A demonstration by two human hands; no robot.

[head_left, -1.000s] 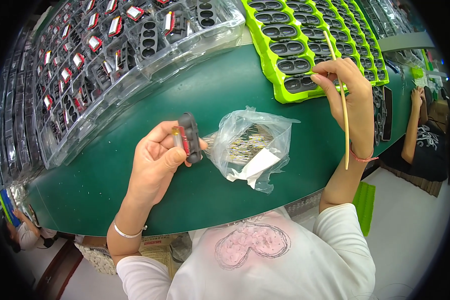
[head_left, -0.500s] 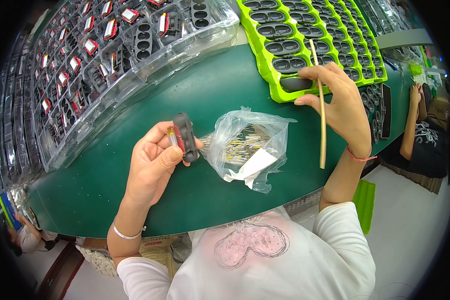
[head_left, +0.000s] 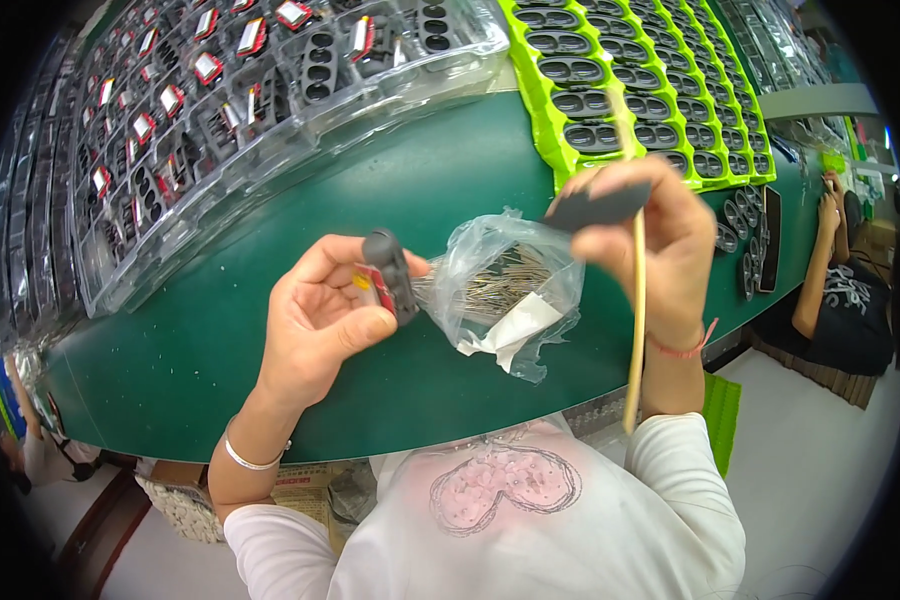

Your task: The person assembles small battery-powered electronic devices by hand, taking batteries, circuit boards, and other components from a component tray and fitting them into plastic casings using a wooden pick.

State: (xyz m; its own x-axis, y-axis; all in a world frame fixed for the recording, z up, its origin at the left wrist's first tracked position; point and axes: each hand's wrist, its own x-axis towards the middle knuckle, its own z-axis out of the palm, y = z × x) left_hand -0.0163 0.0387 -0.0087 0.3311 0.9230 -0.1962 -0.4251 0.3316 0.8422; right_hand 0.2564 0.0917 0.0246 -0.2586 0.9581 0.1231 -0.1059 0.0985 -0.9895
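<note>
My left hand (head_left: 305, 325) pinches a black plastic housing (head_left: 395, 275) with a small red circuit board and a yellow-marked piece on its side. In my right hand (head_left: 678, 245) is a dark oval shell (head_left: 600, 207), gripped between thumb and fingers and slightly blurred. The same hand also keeps a thin wooden stick (head_left: 636, 350) that points up and down across the palm. Between my hands lies an open clear plastic bag (head_left: 462, 240) full of thin metal-coloured wires or pins (head_left: 510, 285). A torn white paper piece (head_left: 525, 318) sits on its near side.
A lime green tray (head_left: 545, 150) with rows of black oval shells stands at the far right. Clear trays (head_left: 310, 125) of black housings with red boards fill the far left. Loose dark parts (head_left: 755, 235) lie right on the green table (head_left: 170, 390). Another person (head_left: 840, 300) sits farther right.
My right hand has lifted the dark shell out of the green tray's near corner and brought it toward me, stick still in hand. My left hand has shifted slightly right, tilting the housing.
</note>
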